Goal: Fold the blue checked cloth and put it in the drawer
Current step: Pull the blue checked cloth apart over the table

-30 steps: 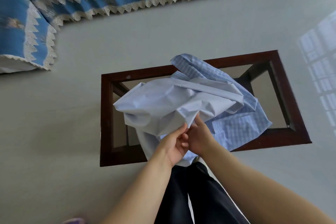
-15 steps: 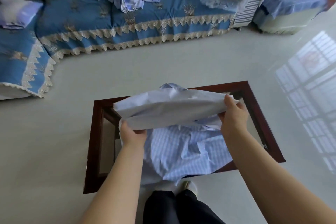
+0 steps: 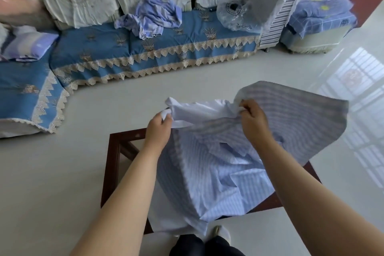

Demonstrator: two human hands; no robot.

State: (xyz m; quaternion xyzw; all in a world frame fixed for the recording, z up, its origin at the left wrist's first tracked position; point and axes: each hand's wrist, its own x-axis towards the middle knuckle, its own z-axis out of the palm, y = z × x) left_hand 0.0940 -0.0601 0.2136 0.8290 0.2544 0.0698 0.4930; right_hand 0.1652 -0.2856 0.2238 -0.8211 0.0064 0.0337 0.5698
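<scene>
The blue checked cloth hangs in the air over a dark wooden glass-topped table, its pale plain side showing at the top edge. My left hand grips a bunched corner of the cloth at upper left. My right hand pinches the top edge further right. To the right of that hand a flap billows outward. The lower part drapes over the table's near edge toward my legs. No drawer is in view.
A sofa with a blue lace-trimmed cover runs along the back and left, with another blue cloth heaped on it. A fan in plastic wrap and a white appliance stand at the back right. Pale shiny floor surrounds the table.
Both hands have lifted the cloth higher and spread its top edge; the right part swung out to the right. The view tilted up, showing more of the sofa.
</scene>
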